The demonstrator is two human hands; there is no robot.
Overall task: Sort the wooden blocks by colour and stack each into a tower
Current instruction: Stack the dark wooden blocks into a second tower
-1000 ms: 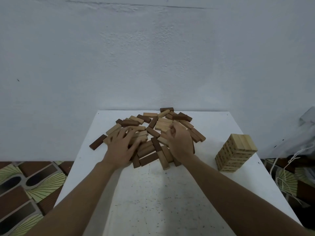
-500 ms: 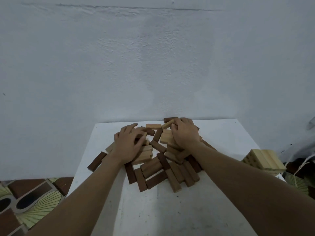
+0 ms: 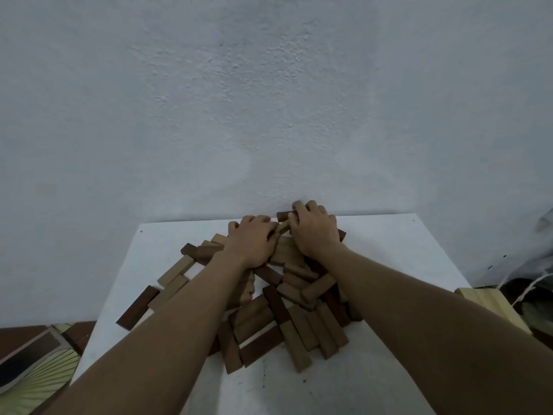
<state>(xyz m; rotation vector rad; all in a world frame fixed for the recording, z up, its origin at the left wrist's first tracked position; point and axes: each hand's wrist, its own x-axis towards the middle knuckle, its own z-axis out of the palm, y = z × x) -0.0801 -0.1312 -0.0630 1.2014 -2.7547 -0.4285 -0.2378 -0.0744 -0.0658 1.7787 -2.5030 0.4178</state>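
The right hand [image 3: 314, 232] is curled at the far edge of the counter [image 3: 404, 253], pinching one end of a pale block [image 3: 282, 227], its fingertips over a dark brown block [image 3: 284, 215]. Just beside it, the left hand [image 3: 253, 241] lies with bent fingers on the pile of mixed blocks [image 3: 284, 319], touching the pale block's other end; whether it grips cannot be told. The pile runs from the far edge towards the near one. A pale tower [image 3: 490, 307] stands at the right edge.
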